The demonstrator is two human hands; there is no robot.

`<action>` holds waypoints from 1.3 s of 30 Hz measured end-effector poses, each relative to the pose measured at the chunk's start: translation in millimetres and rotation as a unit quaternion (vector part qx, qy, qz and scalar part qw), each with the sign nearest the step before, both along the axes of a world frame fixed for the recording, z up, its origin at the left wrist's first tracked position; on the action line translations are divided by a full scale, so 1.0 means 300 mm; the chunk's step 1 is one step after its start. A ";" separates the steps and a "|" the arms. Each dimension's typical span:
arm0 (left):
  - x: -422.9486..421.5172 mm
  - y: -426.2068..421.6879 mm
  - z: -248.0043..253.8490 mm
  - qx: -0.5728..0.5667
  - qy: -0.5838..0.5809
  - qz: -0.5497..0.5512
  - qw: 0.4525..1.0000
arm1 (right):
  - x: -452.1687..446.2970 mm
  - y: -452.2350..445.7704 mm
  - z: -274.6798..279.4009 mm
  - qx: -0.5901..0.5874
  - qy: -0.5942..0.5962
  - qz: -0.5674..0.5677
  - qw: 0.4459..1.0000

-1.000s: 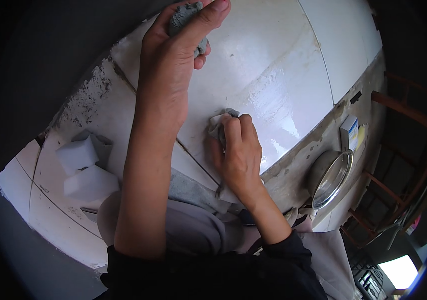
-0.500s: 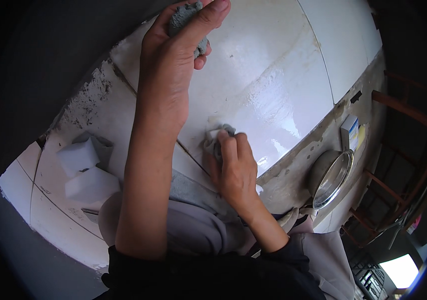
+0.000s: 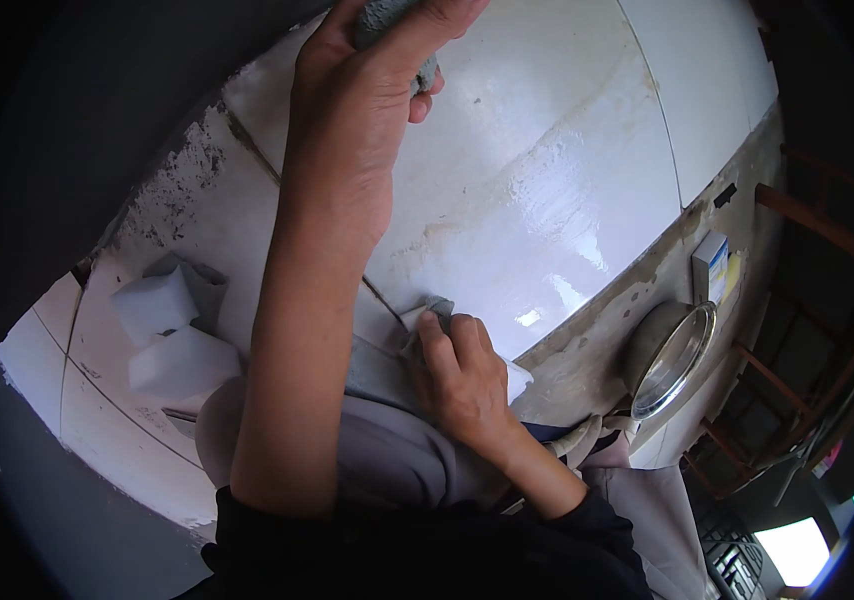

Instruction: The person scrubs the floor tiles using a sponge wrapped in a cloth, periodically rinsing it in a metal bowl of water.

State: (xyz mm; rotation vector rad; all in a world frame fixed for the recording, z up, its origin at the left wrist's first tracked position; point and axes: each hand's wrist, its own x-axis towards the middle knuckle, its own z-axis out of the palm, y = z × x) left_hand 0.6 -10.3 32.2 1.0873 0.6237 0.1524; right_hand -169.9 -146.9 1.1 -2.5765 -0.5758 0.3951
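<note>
At the top, my left hand (image 3: 352, 120) is closed around a rough grey wad of cloth (image 3: 379, 18), partly cut off by the frame's upper edge. Lower down, my right hand (image 3: 467, 385) presses a bunched grey cloth (image 3: 438, 304) against the pale tile floor (image 3: 487, 130). Something white shows beside that cloth under the fingers; its kind is hidden. Wet, shiny patches lie on the tile beyond the right hand. Another piece of grey cloth (image 3: 377, 372) is spread close to my knees, between the two arms.
Two white foam-like blocks (image 3: 185, 362) rest at the left with a grey cloth (image 3: 209, 295) behind them. To the right stand a metal basin (image 3: 682, 360) and a small box (image 3: 710, 265). Wooden furniture (image 3: 817, 228) lines the right edge; a dark wall (image 3: 77, 130) rises at left.
My right hand has pulled the cloth back across the tile toward my body. The left hand sits slightly higher and farther right in view, still gripping its cloth.
</note>
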 end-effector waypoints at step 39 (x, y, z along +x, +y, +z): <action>-0.006 0.094 0.000 -0.101 -0.043 -0.066 0.992 | 0.088 0.106 -0.029 0.036 -0.036 -0.021 0.999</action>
